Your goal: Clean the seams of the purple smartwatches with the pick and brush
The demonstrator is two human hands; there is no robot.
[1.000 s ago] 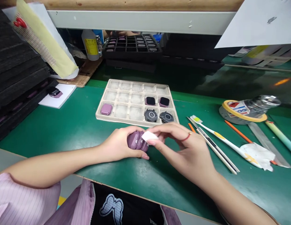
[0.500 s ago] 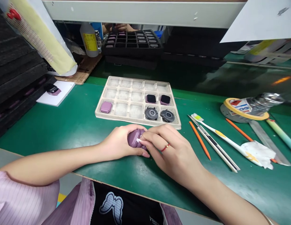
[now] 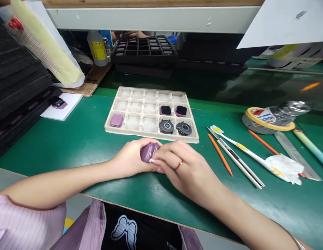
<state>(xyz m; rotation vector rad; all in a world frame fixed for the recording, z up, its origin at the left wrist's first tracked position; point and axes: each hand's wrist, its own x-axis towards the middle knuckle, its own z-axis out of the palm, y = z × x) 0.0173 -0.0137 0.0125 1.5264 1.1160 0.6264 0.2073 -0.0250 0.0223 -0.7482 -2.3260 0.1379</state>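
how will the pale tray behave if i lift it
The tray would probably feel light, given its thin moulded walls. Its right side may dip, since four of its five pieces sit there. The purple case at its left might slide, as nothing visible fastens it.

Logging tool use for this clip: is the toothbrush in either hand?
No, the toothbrush lies on the green tabletop, apart from the left hand and the right hand.
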